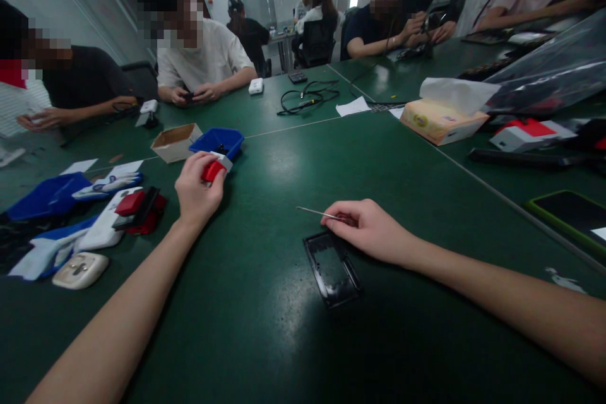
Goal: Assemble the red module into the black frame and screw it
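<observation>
My left hand (196, 186) is closed around a small red-and-white block (215, 168), just in front of a blue tray (222, 139) with small dark items in it. In my right hand (362, 224) is a thin screwdriver (318, 212), its metal shaft pointing left and its handle mostly covered by my fingers. Below that hand, a black rectangular plastic casing (353, 295) with a raised rim lies on the green table (265, 233). The screwdriver tip touches nothing that I can see.
A cardboard box (176, 144) stands beside the tray. To the left lie gloves (106, 187), a red-and-black device (139, 209) and a whitish case (80, 270). A tissue box (442, 118), a cable (307, 98) and a green-edged phone-like slab (570, 218) sit farther off. Several people work around the table.
</observation>
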### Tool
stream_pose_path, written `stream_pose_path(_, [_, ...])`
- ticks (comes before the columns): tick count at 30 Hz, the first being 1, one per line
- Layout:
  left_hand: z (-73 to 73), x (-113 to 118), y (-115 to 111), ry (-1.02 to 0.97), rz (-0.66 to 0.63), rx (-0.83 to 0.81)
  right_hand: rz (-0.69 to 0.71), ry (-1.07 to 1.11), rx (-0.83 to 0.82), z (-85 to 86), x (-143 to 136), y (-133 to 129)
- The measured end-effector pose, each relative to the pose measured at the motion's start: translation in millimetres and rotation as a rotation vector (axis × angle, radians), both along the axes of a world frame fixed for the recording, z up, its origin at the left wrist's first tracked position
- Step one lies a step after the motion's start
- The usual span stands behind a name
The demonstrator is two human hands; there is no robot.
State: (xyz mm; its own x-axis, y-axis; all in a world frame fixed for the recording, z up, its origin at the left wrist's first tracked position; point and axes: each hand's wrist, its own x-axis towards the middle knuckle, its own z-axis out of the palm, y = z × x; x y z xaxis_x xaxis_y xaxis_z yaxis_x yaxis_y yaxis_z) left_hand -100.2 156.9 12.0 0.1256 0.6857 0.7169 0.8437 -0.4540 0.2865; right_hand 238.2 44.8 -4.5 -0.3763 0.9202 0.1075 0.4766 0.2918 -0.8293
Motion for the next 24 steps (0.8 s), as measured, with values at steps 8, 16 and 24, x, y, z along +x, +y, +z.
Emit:
stream_pose_path(8, [2.9, 50.5, -72.0, -0.044, -0.195, -0.224, -0.024, 0.148, -0.089, 1.3, -1.5, 3.1])
stream_pose_path(16, [-1.0, 52.1, -135.8, -0.111, -0.318, -0.628, -0.114, 0.259, -0.180, 3.3, -1.5, 0.9])
stream_pose_path(24, [-1.2, 67.4, -156.5, 0.178, -0.463, -0.547, -0.180, -0.022, 0.125, -4.2, 11.9, 17.1])
